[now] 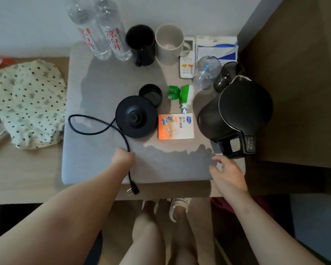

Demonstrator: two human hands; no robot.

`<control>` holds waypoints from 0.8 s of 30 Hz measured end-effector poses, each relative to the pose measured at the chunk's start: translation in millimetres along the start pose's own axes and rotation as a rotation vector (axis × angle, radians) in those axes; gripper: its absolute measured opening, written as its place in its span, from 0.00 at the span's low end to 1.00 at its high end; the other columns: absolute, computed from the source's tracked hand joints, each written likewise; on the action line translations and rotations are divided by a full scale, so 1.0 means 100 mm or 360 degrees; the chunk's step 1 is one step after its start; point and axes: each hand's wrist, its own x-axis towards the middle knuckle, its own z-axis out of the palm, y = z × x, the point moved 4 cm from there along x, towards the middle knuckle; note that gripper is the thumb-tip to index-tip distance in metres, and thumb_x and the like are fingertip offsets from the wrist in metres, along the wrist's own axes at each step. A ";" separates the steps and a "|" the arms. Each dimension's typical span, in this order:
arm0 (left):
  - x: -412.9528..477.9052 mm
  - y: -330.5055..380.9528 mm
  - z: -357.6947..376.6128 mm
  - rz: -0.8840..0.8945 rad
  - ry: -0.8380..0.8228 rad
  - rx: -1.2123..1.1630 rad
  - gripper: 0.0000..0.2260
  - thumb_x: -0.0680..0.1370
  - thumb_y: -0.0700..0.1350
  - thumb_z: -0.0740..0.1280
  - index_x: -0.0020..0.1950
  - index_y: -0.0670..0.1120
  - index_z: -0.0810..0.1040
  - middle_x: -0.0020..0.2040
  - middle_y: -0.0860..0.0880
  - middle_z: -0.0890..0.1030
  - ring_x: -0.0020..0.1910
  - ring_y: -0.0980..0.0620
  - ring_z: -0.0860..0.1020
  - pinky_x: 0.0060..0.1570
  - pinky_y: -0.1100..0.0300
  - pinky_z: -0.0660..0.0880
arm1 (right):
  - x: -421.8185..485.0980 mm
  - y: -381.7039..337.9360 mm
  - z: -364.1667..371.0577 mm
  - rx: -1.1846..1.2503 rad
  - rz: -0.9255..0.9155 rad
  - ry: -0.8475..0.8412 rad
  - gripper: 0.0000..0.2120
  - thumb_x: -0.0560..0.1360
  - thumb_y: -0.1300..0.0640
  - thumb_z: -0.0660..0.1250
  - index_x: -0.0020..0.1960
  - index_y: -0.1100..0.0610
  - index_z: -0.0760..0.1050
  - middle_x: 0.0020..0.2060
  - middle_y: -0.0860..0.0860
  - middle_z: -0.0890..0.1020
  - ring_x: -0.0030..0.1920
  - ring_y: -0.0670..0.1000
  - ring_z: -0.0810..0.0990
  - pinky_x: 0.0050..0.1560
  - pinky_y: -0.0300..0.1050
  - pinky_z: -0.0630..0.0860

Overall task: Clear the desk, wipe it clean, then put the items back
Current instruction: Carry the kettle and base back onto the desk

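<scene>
Gripping the black power cord [96, 129] in a closed fist, the left hand [123, 156] sits just in front of the kettle base [136, 116], near the desk's [96, 83] front edge. The cord loops out left of the base and back to that fist, and its plug [134, 190] dangles off the edge below. The right hand [226, 173] is front-right of the base, fingers loosely spread, holding nothing. Immediately right of the base lies an orange box [175, 126], and further right stands the black kettle [237, 115]. Just behind the base there's a round black lid [151, 94], with a green plug-in device [182, 94] to its right. Well behind the base are two water bottles [90, 29], a black mug [140, 44], a white mug [168, 44] and a remote [187, 62].
</scene>
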 end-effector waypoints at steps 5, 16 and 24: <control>-0.03 0.16 0.16 -0.0320 -0.0115 -0.0930 0.08 0.79 0.40 0.55 0.50 0.41 0.73 0.35 0.47 0.64 0.32 0.51 0.64 0.41 0.57 0.68 | 0.08 0.13 0.01 0.0391 0.0266 -0.0051 0.13 0.78 0.56 0.62 0.62 0.52 0.73 0.60 0.51 0.74 0.51 0.47 0.71 0.48 0.42 0.68; -0.12 0.97 0.17 -0.0372 -0.0477 -0.1555 0.21 0.75 0.58 0.67 0.64 0.50 0.71 0.40 0.54 0.73 0.32 0.58 0.70 0.33 0.69 0.68 | 0.06 0.20 -0.39 0.1103 0.0431 0.0330 0.21 0.74 0.63 0.68 0.64 0.52 0.66 0.53 0.47 0.72 0.48 0.46 0.72 0.52 0.43 0.65; -0.09 1.16 0.17 -0.0734 -0.0341 -0.1431 0.18 0.70 0.63 0.69 0.49 0.50 0.74 0.40 0.57 0.71 0.36 0.59 0.72 0.38 0.64 0.66 | 0.17 0.06 -0.44 0.1203 0.0191 0.0236 0.14 0.75 0.60 0.67 0.60 0.51 0.72 0.47 0.43 0.78 0.48 0.43 0.75 0.47 0.37 0.68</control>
